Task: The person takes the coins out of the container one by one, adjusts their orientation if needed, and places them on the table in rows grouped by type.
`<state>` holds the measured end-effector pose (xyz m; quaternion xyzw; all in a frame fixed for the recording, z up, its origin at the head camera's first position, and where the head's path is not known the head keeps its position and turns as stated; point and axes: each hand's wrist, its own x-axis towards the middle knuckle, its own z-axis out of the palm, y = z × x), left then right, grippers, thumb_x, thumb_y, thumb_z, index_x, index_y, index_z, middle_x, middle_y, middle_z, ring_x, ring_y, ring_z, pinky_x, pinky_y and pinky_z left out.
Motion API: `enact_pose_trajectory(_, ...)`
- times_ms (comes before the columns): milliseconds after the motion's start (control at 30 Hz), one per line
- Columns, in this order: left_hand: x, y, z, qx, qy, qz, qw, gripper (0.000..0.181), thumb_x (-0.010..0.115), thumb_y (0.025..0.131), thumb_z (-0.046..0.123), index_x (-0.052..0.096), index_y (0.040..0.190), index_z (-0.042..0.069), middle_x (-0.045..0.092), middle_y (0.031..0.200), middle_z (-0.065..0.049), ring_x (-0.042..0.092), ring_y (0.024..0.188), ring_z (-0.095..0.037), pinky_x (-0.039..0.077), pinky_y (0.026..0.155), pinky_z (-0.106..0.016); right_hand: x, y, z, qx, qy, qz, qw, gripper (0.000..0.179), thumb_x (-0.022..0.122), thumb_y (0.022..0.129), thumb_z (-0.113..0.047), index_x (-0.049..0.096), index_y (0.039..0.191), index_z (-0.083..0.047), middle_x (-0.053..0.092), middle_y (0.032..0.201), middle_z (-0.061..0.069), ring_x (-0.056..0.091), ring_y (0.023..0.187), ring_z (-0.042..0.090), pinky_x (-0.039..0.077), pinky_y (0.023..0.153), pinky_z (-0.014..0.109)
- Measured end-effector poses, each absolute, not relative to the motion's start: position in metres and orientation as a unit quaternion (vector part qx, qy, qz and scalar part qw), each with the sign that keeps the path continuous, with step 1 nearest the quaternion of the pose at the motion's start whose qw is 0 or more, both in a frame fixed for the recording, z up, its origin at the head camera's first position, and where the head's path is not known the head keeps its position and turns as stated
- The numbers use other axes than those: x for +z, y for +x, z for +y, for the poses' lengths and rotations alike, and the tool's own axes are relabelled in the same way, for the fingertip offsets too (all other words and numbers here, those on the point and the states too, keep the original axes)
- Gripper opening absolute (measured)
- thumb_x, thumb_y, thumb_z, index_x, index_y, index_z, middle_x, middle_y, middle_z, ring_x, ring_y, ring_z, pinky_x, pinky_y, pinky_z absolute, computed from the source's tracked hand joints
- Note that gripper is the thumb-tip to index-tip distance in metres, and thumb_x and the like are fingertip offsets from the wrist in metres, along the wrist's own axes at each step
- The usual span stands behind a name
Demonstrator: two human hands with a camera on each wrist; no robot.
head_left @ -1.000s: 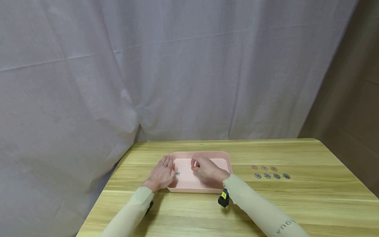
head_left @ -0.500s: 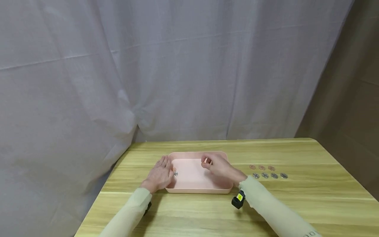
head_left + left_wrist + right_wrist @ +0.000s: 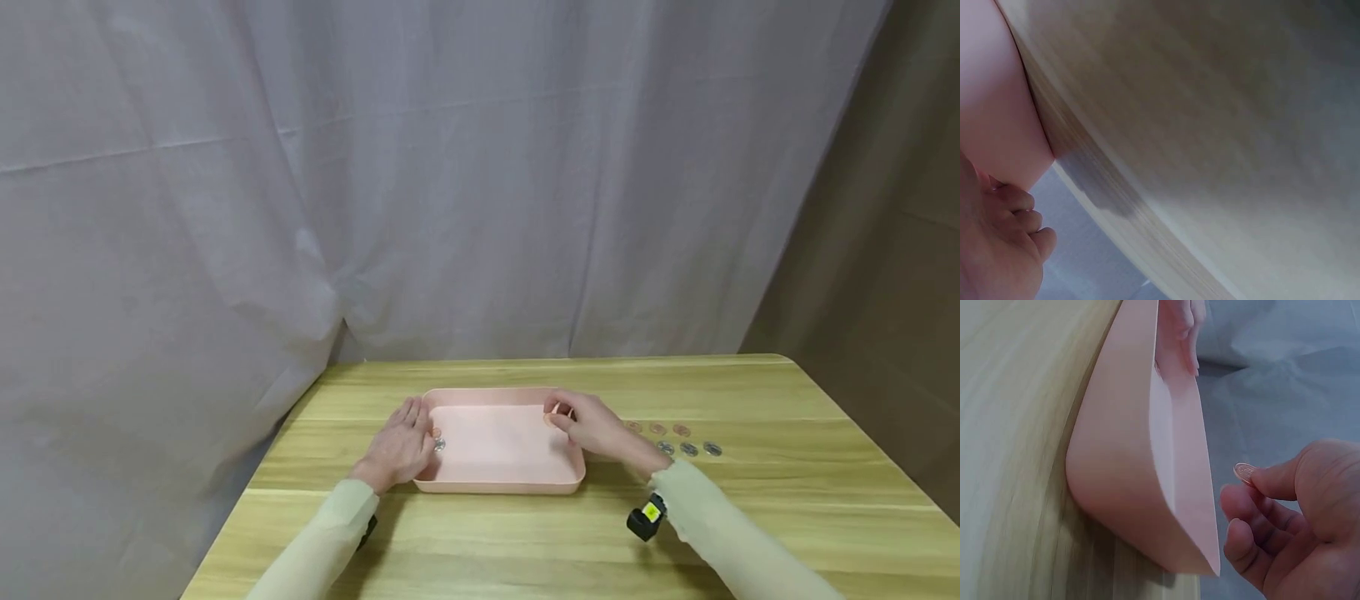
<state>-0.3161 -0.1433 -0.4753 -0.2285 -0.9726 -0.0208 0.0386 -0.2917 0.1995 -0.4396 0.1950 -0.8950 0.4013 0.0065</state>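
My right hand [image 3: 588,425] pinches a copper-coloured coin [image 3: 1245,473] between thumb and index finger, over the right end of a shallow pink tray [image 3: 498,488]. In the right wrist view the coin stands out past the thumb tip, and the other fingers curl below it. My left hand [image 3: 395,447] holds the tray's left wall, thumb on the inner side. Its fingertips [image 3: 1044,240] are bent at the wall in the left wrist view. Inside the tray by the left thumb lie a copper coin [image 3: 437,432] and a silver coin [image 3: 440,445].
Right of the tray, a row of copper coins [image 3: 657,429] lies on the wooden table [image 3: 510,542], behind a row of silver coins [image 3: 689,450]. The right arm partly hides them. A grey curtain [image 3: 465,208] hangs behind the table's back edge.
My right hand has moved right with the copper coin, from the tray's middle to its right end. The left hand keeps its hold at the left wall.
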Motion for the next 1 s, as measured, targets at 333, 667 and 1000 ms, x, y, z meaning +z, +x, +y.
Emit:
enact_pose_trajectory(333,-0.475,-0.315,-0.143,-0.020,-0.226,-0.973,0.041,0.060,0.028,0.104,0.030,0.026,0.152,-0.006,0.025,0.160,-0.023,0.023,0.150,-0.036,0.020,0.125,-0.043,-0.441,-0.287,0.234,0.409,0.183,-0.894,0.020,0.004,0.059,0.095,-0.003,0.058,0.097,-0.006,0.061,0.081,0.017,0.060,0.057,0.029,0.048,0.047,0.025)
enact_pose_trajectory(667,-0.475,-0.315,-0.142,-0.033,-0.222,-0.974,0.029,0.060,0.028,0.104,0.030,0.026,0.152,-0.005,0.024,0.161,-0.022,0.021,0.151,-0.036,0.020,0.125,-0.044,-0.447,-0.287,0.270,0.400,0.144,-0.905,0.028,0.007,0.062,0.094,-0.007,0.055,0.093,-0.007,0.056,0.080,0.007,0.059,0.059,0.024,0.051,0.047,0.026)
enact_pose_trajectory(1000,-0.476,-0.315,-0.143,-0.030,-0.216,-0.976,0.023,0.060,0.026,0.104,0.031,0.024,0.153,-0.004,0.021,0.162,-0.021,0.019,0.151,-0.035,0.019,0.126,-0.044,-0.445,-0.290,0.299,0.381,0.123,-0.916,0.033,0.007,0.060,0.095,-0.008,0.055,0.093,-0.005,0.056,0.078,0.008,0.059,0.059,0.022,0.050,0.048,0.026)
